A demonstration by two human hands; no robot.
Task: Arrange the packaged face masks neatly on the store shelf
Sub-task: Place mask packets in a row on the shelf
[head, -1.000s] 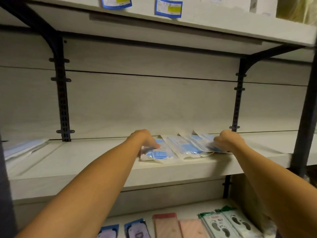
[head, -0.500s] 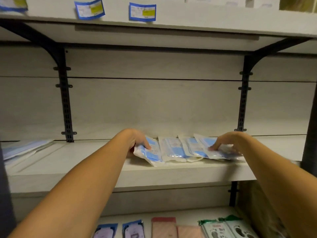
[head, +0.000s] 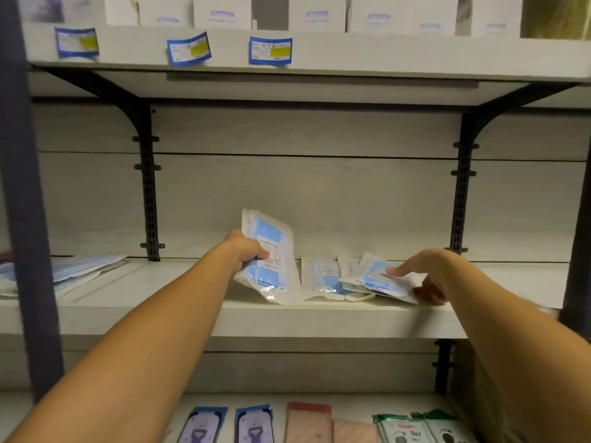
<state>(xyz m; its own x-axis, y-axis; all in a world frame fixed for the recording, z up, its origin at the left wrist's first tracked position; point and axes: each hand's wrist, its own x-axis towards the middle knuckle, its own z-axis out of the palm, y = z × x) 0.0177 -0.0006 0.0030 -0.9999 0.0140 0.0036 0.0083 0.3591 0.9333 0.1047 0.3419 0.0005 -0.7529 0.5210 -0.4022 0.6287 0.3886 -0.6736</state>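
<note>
Presently, the left hand [head: 244, 251] grips one mask packet [head: 268, 255] by its lower left edge, thumb across the front and fingers curled behind, and holds it tilted up nearly on end, its bottom edge at or just above the shelf [head: 179, 292]; contact cannot be told. The right hand [head: 427, 271] rests on a small overlapping pile of packets [head: 375, 278] lying flat on the same shelf. Its forefinger is stretched out on top of the pile, while the other fingers curl at the pile's right front corner; whether they pinch that corner cannot be told. Between the raised packet and the pile lies one more flat packet [head: 316, 278], just beside both and partly under the pile.

All these packets sit near the front edge of the middle shelf, between two black wall brackets [head: 149, 199]. Nothing stands between the hands and the packets. Far to the left on the same shelf, well apart, lies a loose stack of blue masks [head: 80, 266], partly behind a dark upright post [head: 25, 193].

On the shelf above, white boxes [head: 222, 11] stand in a row, with three blue-edged price tags [head: 270, 50] fixed along its front edge. On the shelf below, a row of other flat packaged goods [head: 308, 423] is visible, cut off by the lower edge of the view.
</note>
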